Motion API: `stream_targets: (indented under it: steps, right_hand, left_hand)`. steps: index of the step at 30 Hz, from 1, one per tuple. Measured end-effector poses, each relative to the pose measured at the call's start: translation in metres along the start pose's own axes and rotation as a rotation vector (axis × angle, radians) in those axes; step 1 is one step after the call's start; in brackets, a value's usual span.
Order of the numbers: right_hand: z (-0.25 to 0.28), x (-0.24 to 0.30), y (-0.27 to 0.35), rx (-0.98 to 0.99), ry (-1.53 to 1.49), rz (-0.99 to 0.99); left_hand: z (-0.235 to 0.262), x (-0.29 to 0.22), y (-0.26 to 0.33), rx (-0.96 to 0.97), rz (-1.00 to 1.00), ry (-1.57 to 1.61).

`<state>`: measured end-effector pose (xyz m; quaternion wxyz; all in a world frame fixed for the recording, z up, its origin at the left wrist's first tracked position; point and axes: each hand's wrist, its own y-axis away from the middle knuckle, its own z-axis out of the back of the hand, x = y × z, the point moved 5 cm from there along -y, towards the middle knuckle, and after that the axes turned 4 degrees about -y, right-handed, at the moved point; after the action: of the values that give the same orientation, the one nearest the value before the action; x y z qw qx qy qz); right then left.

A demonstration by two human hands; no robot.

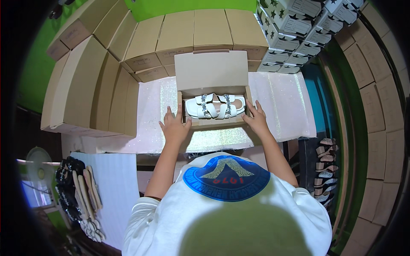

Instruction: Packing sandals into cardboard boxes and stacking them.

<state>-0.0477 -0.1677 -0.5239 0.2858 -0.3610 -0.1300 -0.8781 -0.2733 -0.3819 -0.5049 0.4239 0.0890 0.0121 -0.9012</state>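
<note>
plainly, from the head view, the middle of things is an open shoebox [213, 125], its lid [211, 70] raised at the back, which leaves the inside free to see and reach. the white sandals [215, 107] with shiny trim lie inside the shoebox, lengthwise, likely because its shape suits them that way.

the left hand [174, 128] is at the left end of the shoebox, fingers fanned out, forefinger along the wall and thumb by the front corner. the right hand [257, 120] is at the right end, fingers spread too, thumb at the front edge, near the sandals. neither hand seems to pinch anything; the two appear to steady the shoebox from both ends. whether the right thumb touches a sandal, i cannot tell.

brown boxes [213, 27] stand in a row behind the shoebox, and more brown cartons [77, 85] to its left, packed tight, probably to save room. starred boxes [294, 25] are stacked behind it to the right. pale sparkly cloth [286, 102] lies under the shoebox, perhaps to protect the surface.
</note>
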Motion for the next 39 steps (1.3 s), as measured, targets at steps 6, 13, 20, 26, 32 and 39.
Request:
stream_targets:
  steps: [6, 13, 20, 26, 32, 39]
  right_hand:
    - [0.010, 0.029, -0.022, -0.080, 0.189, 0.141]
    - [0.017, 0.101, -0.090, -0.088, 0.267, 0.237]
    - [0.024, 0.144, -0.116, -0.155, 0.415, 0.397]
    - [0.030, 0.163, -0.101, -0.199, 0.394, 0.553]
    - [0.042, 0.151, -0.038, -0.211, 0.299, 0.666]
    - [0.001, 0.105, 0.024, -0.088, 0.285, 0.687]
  left_hand:
    - [0.025, -0.005, -0.043, -0.144, -0.061, 0.157]
    - [0.048, -0.009, -0.141, -0.256, -0.052, 0.235]
    - [0.042, -0.013, -0.151, 0.102, 0.047, 0.319]
    - [0.062, 0.002, -0.126, -0.042, -0.014, 0.385]
    - [0.107, -0.013, -0.057, -0.526, -0.350, 0.533]
    - [0.057, -0.041, 0.028, -0.265, -0.527, 0.112]
